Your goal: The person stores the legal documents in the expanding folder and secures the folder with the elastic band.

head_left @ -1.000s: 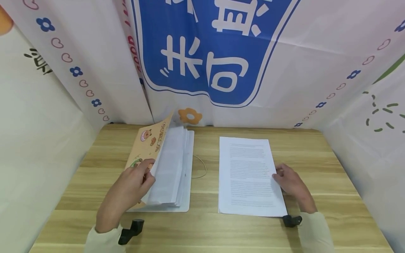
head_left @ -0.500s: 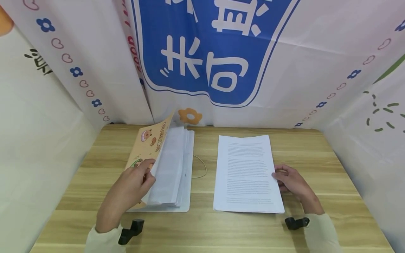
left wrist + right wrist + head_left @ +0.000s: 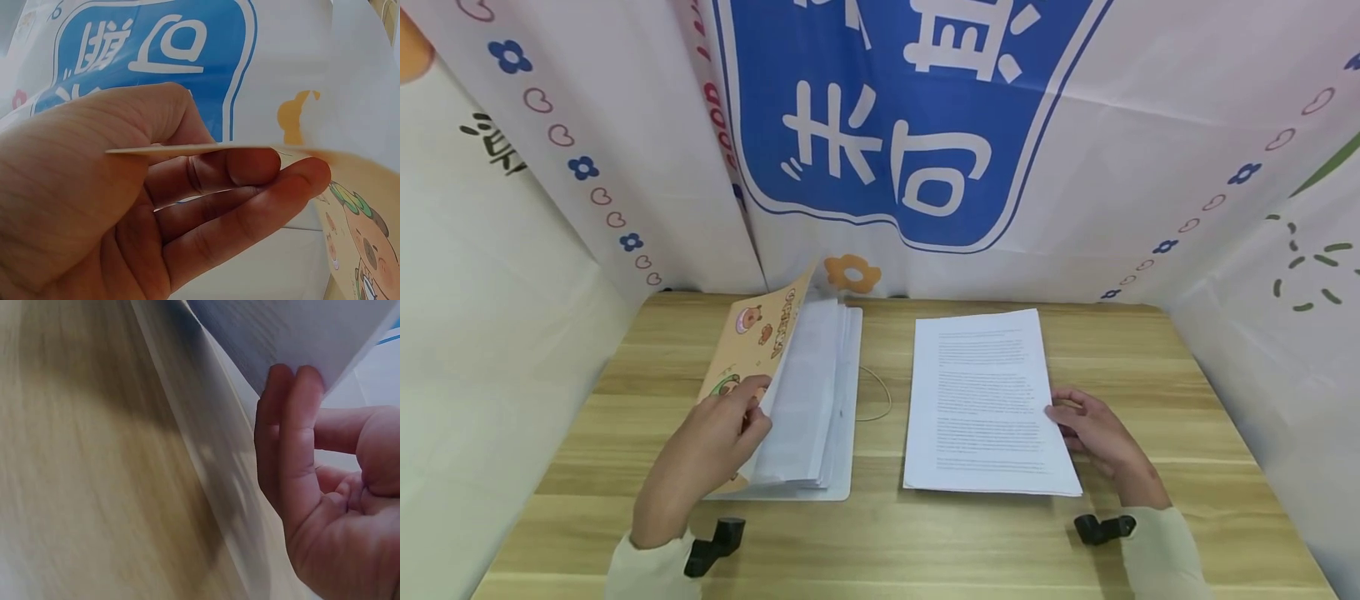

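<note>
Head camera: I look down on a wood-grain table point(image 3: 880, 542). Toward 8 o'clock lies a display book point(image 3: 801, 400) with pocket pages, its tan cover point(image 3: 748, 333) printed with cartoon capybaras and leaning up over the pages. The left hand point(image 3: 718, 425) has the edge of that cover clamped between thumb and curled fingers. At the book's 3 o'clock side a thin cord loop point(image 3: 890, 396) curves out onto the table. Toward 4 o'clock is a sheaf of printed paper point(image 3: 985, 400), text side up; at its own 3 o'clock edge the right hand point(image 3: 1093, 429) pinches it, thumb on top and fingers beneath. A white cloth backdrop point(image 3: 1112, 192) hangs at 12 o'clock, with a blue panel point(image 3: 898, 100) of white characters and, low down, an orange flower point(image 3: 852, 273).

Left wrist camera: I see the cover nearly edge-on across the middle, gripped with the thumb above it and fingers below. A capybara drawing shows at 4 o'clock, the blue panel at 11.

Right wrist camera: I see the sheaf entering from 12 o'clock, fingertips pressed to its underside, thumb on the far side. Its held edge is raised off the table, where shadows fall.
</note>
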### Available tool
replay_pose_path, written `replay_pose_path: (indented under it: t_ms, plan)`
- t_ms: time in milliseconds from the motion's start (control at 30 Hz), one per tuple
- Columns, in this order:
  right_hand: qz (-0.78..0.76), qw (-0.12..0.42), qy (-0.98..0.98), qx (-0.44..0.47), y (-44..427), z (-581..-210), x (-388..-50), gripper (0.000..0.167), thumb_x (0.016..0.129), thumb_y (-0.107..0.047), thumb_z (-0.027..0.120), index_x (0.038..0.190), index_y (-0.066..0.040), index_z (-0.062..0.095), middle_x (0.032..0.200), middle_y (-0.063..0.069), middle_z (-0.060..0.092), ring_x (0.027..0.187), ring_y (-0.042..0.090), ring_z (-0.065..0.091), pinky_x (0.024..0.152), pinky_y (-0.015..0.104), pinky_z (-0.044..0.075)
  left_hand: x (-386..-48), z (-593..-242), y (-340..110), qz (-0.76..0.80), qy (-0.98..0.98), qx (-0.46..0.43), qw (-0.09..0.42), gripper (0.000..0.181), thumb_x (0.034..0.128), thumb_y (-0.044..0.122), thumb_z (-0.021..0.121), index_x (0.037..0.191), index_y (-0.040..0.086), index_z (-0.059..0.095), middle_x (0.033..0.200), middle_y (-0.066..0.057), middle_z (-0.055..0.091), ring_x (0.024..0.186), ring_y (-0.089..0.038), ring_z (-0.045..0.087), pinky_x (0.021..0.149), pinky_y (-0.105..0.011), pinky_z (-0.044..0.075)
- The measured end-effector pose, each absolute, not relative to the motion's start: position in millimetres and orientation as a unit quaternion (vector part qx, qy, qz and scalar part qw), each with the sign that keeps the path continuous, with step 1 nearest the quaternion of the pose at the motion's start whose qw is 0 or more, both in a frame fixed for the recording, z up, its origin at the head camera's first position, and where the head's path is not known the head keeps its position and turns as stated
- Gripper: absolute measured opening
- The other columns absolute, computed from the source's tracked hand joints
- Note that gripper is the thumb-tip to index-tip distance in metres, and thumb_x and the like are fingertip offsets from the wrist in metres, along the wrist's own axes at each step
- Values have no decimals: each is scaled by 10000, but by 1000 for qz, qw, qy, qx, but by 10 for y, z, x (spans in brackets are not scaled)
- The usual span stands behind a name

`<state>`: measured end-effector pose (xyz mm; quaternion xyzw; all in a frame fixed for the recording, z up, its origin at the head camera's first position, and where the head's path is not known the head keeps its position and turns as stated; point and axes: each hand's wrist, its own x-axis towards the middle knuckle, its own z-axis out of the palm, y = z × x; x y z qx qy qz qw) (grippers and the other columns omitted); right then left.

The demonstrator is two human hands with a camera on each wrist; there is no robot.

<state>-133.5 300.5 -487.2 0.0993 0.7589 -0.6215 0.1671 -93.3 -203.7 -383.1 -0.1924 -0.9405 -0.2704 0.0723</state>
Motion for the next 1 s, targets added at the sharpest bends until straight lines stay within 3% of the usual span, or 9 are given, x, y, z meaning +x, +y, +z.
replay_pose_path:
  t_ms: [300,1000]
  plan:
    - [-629,169,755,78,2977,-4847,-1348,537,1060,-173,565,1502,73,383,1194,165,669,950,217,681,754,374,580,-934,-3848,-2030,-268,-940,-198,75,395,898,-39,545,1283,-99,606,640,79,428,498,-26,359,459,-241,349]
    - [-672,180,718,30,2612,-4774,-1537,486,1059,-143,564,1463,90,429,1093,136,711,901,205,711,721,320,578,-942,-3867,-2013,-271,-938,-204,72,392,882,-43,538,1263,-102,613,634,93,409,527,-33,358,485,-242,351]
